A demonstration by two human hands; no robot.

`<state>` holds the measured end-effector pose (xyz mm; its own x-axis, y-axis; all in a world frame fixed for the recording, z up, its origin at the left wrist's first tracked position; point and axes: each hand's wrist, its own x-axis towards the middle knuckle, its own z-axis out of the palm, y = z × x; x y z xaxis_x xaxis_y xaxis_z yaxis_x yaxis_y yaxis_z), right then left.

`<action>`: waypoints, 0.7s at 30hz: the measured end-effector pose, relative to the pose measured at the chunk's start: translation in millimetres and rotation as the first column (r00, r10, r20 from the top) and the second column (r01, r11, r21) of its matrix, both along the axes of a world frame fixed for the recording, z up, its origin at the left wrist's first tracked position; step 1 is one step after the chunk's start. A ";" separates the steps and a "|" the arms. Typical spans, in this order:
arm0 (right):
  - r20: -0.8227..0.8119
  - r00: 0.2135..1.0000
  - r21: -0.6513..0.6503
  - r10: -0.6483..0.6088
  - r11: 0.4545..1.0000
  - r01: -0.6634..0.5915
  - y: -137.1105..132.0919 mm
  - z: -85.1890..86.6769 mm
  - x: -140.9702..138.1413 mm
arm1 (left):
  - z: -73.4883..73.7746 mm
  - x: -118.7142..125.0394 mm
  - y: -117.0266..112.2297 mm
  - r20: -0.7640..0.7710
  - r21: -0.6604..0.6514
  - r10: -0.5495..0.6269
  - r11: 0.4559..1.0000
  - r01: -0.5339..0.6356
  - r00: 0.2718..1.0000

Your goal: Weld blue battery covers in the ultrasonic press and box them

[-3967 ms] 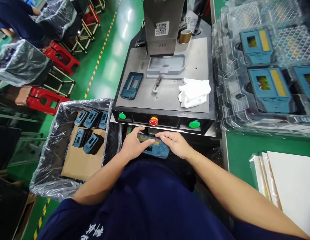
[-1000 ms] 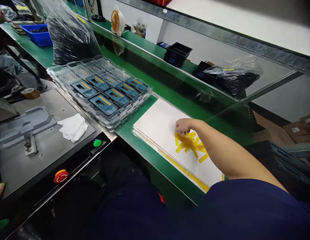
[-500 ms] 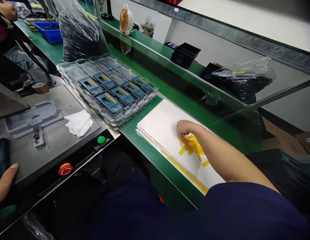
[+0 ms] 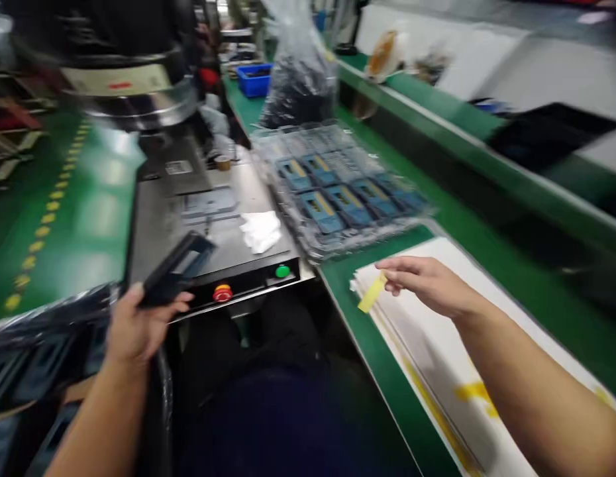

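Yellow tape strip (image 4: 371, 293) pinched in right hand (image 4: 427, 285); left hand (image 4: 134, 328) grips dark housing (image 4: 177, 268).

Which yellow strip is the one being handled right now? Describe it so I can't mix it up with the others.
Start at the stack of white sheets on the green bench, right of the press machine. At its near-left corner the right hand pinches a short yellow tape strip, which hangs from the fingertips. Unlike the other yellow strips lying flat farther down the sheet, it is lifted off the paper.
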<state>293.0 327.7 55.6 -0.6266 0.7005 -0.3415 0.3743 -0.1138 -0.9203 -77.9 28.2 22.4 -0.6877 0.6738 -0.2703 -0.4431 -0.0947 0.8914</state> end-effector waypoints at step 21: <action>-0.455 0.839 0.265 0.298 0.945 -0.192 -102.7 -51.7 -179.1 | -19.7 71.9 -21.4 0.424 -0.111 -0.101 0.981 0.162 0.900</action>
